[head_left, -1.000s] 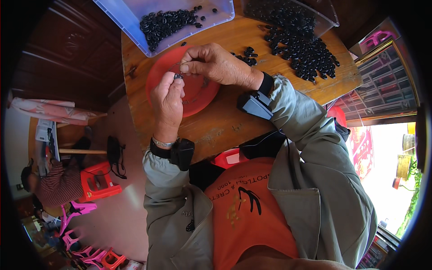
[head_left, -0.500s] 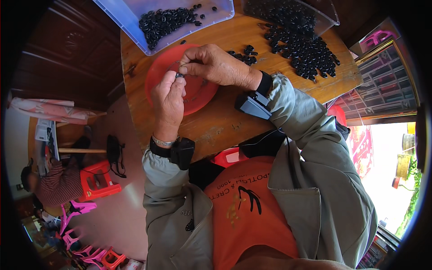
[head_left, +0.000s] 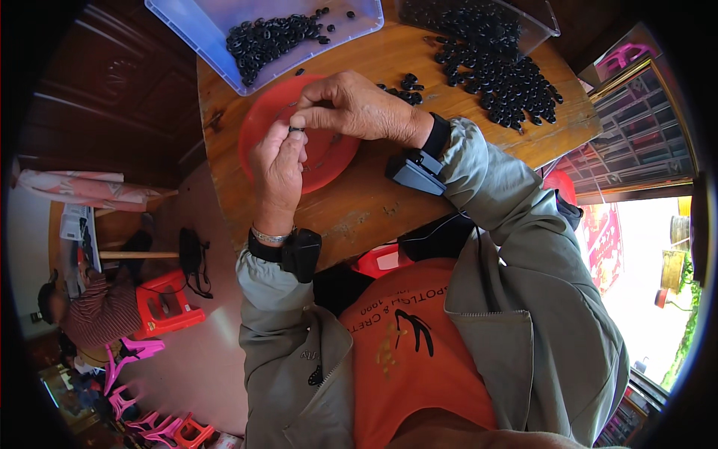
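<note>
Over a red round basin point(head_left: 329, 165) both hands meet, fingertips close together. My left hand point(head_left: 277, 168) pinches a small black part point(head_left: 297, 129) between thumb and fingers. From the right, my right hand point(head_left: 363, 108) reaches in with thumb and forefinger closed right at that part. Whatever its fingertips grip is too small and covered to make out. A few thin, dark bits lie in the basin, partly hidden by the hands. Just right of the basin is a small cluster of black ring-like parts point(head_left: 407, 90) on the wooden table point(head_left: 359, 217).
A pale translucent tub point(head_left: 359, 28) with many black rings point(head_left: 269, 41) stands at the far left of the table. Farther right, a clear bin point(head_left: 552, 31) lies by a spread heap of black parts point(head_left: 516, 90). A person point(head_left: 101, 307) sits near a red stool point(head_left: 168, 307) at left.
The right thumb and forefinger have shifted slightly at the black part, partly covering it. Both hands stay over the basin. The whole view has moved a little.
</note>
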`<state>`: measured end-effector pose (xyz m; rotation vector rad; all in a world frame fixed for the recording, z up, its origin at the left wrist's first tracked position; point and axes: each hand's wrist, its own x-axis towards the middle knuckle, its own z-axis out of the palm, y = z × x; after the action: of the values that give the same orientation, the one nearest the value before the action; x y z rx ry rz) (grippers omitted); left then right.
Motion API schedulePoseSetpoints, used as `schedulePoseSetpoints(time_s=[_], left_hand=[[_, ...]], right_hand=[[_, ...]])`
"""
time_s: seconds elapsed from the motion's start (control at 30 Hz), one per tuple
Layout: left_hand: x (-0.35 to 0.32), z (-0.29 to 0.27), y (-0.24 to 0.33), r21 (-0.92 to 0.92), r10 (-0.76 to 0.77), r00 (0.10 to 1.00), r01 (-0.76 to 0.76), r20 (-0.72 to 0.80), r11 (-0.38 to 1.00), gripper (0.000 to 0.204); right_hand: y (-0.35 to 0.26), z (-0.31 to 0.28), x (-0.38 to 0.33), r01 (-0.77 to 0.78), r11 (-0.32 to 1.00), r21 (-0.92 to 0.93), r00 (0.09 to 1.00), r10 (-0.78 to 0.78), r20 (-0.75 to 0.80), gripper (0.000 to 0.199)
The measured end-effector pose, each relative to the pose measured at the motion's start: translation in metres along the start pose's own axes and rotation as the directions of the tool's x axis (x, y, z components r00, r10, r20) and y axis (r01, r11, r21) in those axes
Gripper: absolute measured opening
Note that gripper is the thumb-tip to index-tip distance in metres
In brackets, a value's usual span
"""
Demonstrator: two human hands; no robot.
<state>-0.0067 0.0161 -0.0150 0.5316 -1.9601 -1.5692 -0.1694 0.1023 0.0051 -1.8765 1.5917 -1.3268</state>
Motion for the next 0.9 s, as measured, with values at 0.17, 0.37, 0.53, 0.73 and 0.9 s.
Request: schedulePoseSetpoints(time_s=[0.17,0.37,0.53,0.73,0.9], left_hand=[[0.004,-0.005,-0.002,0.04,0.031,0.999,-0.03,-0.023,0.999,0.019],[0.006,-0.007,-0.003,0.013,-0.031,0.999,0.031,-0.037,0.999,0.017],[0.005,-0.006,-0.001,-0.001,-0.065,0.997,0.065,-0.044,0.998,0.016],[0.006,-0.005,-0.001,0.004,-0.078,0.996,0.078,-0.05,0.997,0.016],[0.009,-0.009,0.0,-0.006,-0.139,0.988,0.139,-0.066,0.99,0.015]], right_hand=[[0.021,-0.027,0.004,-0.007,0.911,-0.413,0.945,-0.129,-0.3,0.023],[0.044,-0.068,-0.01,-0.235,0.76,-0.607,0.972,0.162,-0.173,0.017],[0.051,-0.065,-0.009,-0.25,0.785,-0.567,0.954,0.3,-0.004,0.022],[0.056,-0.051,-0.006,-0.194,0.701,-0.687,0.96,0.28,0.015,0.022],[0.059,-0.075,-0.015,-0.271,0.674,-0.687,0.942,0.334,-0.044,0.022]])
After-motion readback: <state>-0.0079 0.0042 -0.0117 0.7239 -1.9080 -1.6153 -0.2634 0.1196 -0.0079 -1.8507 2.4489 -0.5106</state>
